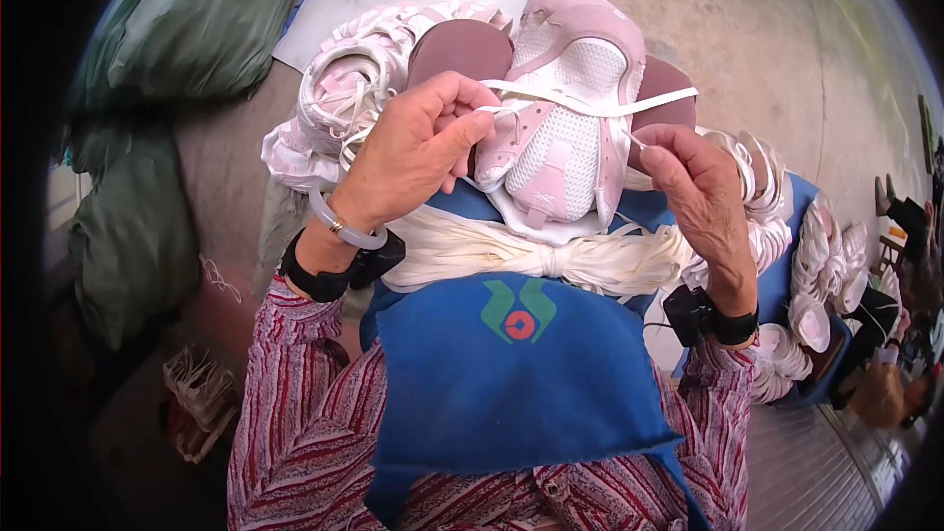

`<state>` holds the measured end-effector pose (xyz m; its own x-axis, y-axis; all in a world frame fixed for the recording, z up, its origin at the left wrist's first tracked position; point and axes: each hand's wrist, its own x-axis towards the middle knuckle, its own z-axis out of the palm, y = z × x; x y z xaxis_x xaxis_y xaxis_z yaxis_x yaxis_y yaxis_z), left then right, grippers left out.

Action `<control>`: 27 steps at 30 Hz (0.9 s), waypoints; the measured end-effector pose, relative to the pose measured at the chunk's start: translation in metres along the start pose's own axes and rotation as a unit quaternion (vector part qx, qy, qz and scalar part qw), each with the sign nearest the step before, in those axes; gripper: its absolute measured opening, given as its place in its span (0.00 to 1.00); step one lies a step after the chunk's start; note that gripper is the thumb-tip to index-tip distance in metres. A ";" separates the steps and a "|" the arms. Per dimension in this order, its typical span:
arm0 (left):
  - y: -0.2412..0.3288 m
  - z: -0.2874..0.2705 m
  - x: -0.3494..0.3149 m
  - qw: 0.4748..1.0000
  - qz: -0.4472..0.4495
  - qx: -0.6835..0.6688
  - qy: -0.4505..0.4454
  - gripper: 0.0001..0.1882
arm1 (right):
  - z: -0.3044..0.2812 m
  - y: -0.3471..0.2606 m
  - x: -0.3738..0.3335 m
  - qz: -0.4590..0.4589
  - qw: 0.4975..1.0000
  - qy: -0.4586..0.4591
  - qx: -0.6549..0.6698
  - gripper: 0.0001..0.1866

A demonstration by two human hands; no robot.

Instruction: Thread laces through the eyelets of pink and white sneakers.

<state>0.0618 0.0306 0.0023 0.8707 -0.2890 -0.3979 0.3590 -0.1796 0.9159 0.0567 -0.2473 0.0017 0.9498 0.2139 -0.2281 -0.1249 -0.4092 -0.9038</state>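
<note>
Shoe upper (557,159) in pale pink and white sits in the middle of the view, its toe end pointing away from the wearer and its opening and tongue toward them, which seems to leave both rows of eyelets facing the fingers. A flat white lace (590,101) crosses it from side to side, with one free end sticking out to the right. The left hand (413,147), at the upper's left edge, is pinched narrow, thumb against fingertips, holding a part of the lace beside the left eyelets. The right hand (693,202), just off the upper's right edge, is also pinched narrow on a thin stretch of lace by the right eyelets. Standing on opposite sides, the hands probably keep the lace in control without covering the front. A mauve rounded support (457,51) shows behind the upper, perhaps propping it up; how the two meet is hidden. A tied bundle of cream laces (531,256) lies crosswise between the upper and the wearer's blue apron (511,383), presumably for easy reach. More pink-and-white uppers are nested in a curved row (344,88) on the left, and others are gathered on the right (777,177), likely nested to save room.
</note>
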 end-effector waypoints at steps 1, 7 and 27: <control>-0.002 0.000 0.001 1.000 0.000 0.000 0.002 0.10 | -0.002 -0.003 0.000 0.027 0.998 -0.052 -0.033 0.10; -0.003 0.003 0.006 0.992 0.047 0.112 0.023 0.11 | 0.009 0.012 0.002 -0.077 0.993 0.019 -0.085 0.06; -0.010 0.017 0.025 0.960 0.140 0.219 0.104 0.08 | 0.037 -0.003 0.026 -0.220 0.952 0.120 -0.176 0.03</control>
<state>0.0745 0.0088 -0.0179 0.9769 -0.1986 -0.0788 -0.0354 -0.5142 0.8569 0.0711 -0.2080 -0.0146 0.9312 0.2424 0.2724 0.3646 -0.6074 -0.7058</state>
